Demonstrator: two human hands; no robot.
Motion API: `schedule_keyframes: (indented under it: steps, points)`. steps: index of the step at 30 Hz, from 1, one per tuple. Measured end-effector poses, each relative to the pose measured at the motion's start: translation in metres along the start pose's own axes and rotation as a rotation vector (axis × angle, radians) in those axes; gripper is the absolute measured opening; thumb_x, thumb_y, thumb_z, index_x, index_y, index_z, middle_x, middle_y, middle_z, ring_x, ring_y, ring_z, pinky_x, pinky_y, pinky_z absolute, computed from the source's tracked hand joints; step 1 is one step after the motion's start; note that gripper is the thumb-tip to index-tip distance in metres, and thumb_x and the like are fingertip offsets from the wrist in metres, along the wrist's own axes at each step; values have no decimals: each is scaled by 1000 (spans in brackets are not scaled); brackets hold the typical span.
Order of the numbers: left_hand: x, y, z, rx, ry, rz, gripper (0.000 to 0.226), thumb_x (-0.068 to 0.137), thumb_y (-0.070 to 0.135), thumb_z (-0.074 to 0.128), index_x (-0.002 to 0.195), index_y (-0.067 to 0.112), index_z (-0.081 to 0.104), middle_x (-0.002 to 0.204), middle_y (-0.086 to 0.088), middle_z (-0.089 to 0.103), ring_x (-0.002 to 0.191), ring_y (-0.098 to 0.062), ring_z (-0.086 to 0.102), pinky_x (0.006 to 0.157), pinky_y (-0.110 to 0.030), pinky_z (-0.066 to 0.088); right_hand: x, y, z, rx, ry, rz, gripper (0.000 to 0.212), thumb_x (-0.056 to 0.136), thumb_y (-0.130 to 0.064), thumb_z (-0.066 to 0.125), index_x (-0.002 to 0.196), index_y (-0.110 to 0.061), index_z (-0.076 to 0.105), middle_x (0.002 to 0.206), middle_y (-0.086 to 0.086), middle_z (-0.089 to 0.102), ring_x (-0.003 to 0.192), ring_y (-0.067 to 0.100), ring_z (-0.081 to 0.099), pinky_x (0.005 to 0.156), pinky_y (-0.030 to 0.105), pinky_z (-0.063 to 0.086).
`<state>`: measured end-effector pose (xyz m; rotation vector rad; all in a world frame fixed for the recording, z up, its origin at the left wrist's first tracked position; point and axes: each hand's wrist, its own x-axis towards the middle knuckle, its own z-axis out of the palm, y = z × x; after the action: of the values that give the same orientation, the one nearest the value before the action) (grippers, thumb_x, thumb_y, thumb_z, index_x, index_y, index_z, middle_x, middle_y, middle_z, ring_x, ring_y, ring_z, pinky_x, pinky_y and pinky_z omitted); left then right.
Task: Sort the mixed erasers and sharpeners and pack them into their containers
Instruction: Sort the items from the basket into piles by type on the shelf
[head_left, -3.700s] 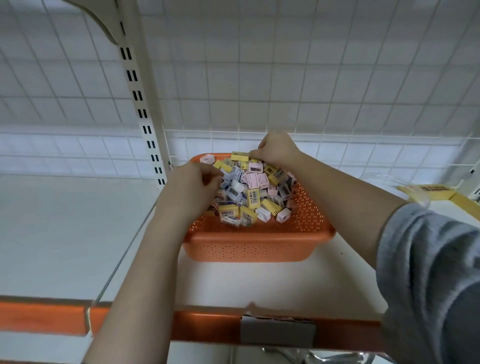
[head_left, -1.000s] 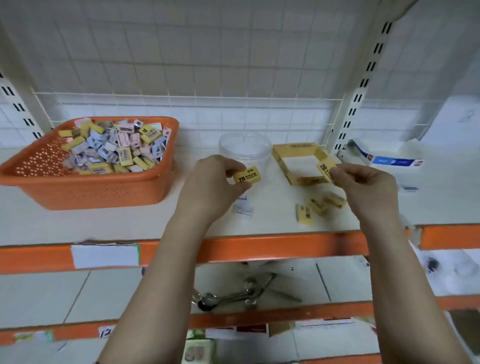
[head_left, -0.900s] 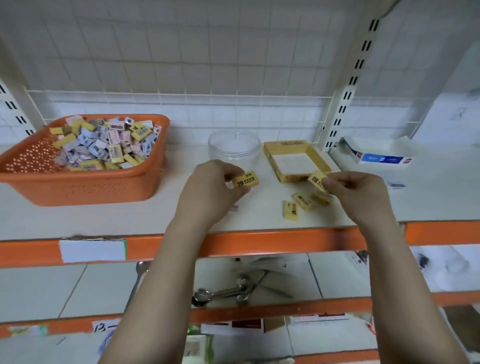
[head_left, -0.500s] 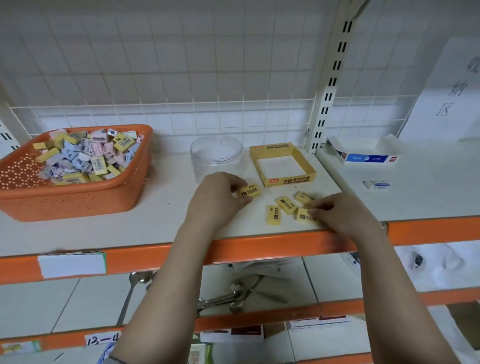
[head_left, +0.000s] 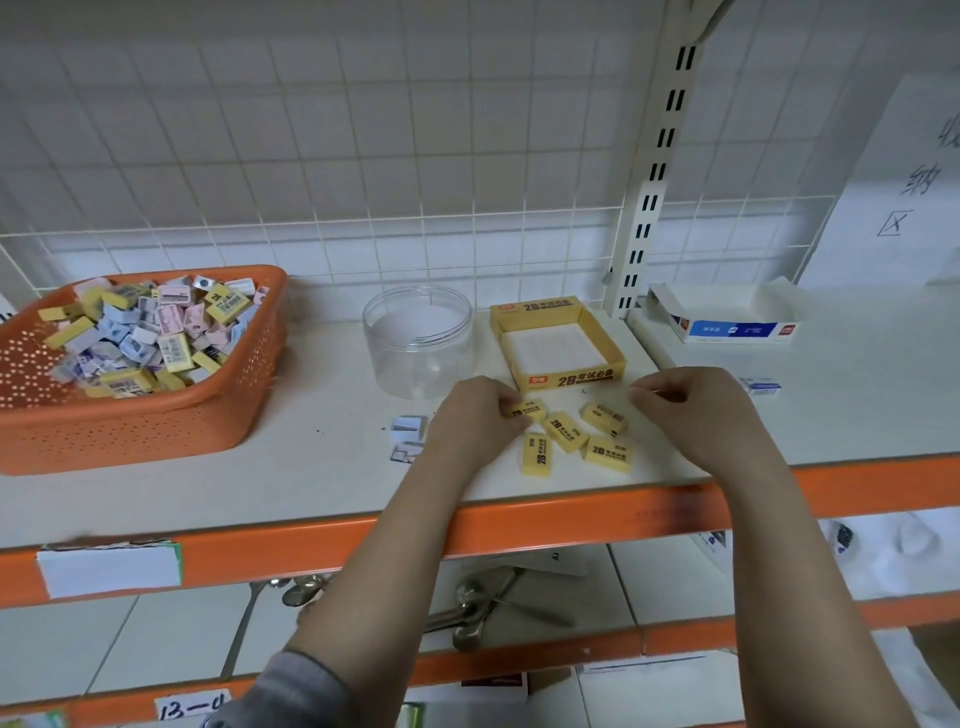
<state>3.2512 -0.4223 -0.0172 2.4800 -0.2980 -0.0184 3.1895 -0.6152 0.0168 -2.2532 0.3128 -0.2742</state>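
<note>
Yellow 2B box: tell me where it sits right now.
In the head view the empty yellow 2B box sits right of centre on the shelf, just right of the clear round tub and directly behind the loose yellow erasers.
</note>
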Motion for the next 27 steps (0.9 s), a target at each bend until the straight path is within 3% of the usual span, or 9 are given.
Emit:
schedule_keyframes:
  steps: [4, 9, 12, 16, 20, 24, 27]
  points:
    - [-8, 2, -18, -56, 19, 23, 26, 89, 29, 61, 106, 12, 69, 99, 2, 65, 100, -14, 60, 85, -24, 45, 3, -8, 3, 13, -32, -15, 4, 89, -23, 62, 89, -24, 66, 83, -8, 62, 72, -2, 52, 59, 11, 33]
    - [-22, -4, -74, -75, 165, 82, 27, 90, 31, 59, 113, 20, 68, 110, 9, 67, 90, -1, 57, 73, -9, 35, 4, -33, 17, 80, 14, -49, 9, 88, -23, 62, 93, -21, 70, 85, -7, 66, 76, 6, 57, 63, 17, 40]
    - [-35, -17, -115, -84, 250, 95, 26, 90, 30, 58, 114, 23, 66, 107, 11, 65, 89, 1, 55, 73, -10, 37, 4, -55, 35, 103, 12, -90, 9, 87, -25, 64, 95, -23, 69, 90, -7, 67, 75, 2, 57, 66, 18, 42]
    - [-47, -56, -165, -47, 328, 102, 25, 89, 29, 59, 113, 25, 67, 101, 13, 64, 84, 3, 56, 73, -10, 39, -2, -94, 68, 152, 22, -164, 11, 85, -24, 66, 96, -24, 69, 82, -8, 67, 70, 4, 58, 62, 13, 41]
    - [-52, -107, -212, 24, 394, 96, 22, 89, 25, 60, 109, 22, 69, 93, 13, 64, 74, 13, 52, 64, 3, 34, -8, -138, 113, 163, 40, -234, 9, 85, -23, 67, 93, -26, 68, 72, -14, 64, 57, -3, 54, 56, 8, 36]
    - [-58, -161, -260, 87, 402, 57, 23, 88, 28, 61, 109, 23, 69, 99, 7, 68, 86, -5, 58, 74, -19, 39, -15, -183, 168, 178, 70, -273, 12, 84, -22, 67, 95, -24, 69, 67, -13, 63, 55, -7, 52, 55, 3, 36]
    - [-61, -196, -288, 114, 374, 39, 23, 88, 27, 62, 109, 21, 70, 102, 4, 69, 90, -10, 60, 77, -22, 40, -17, -219, 206, 146, 58, -276, 15, 83, -20, 67, 98, -23, 69, 69, -12, 63, 61, -5, 56, 59, 3, 36]
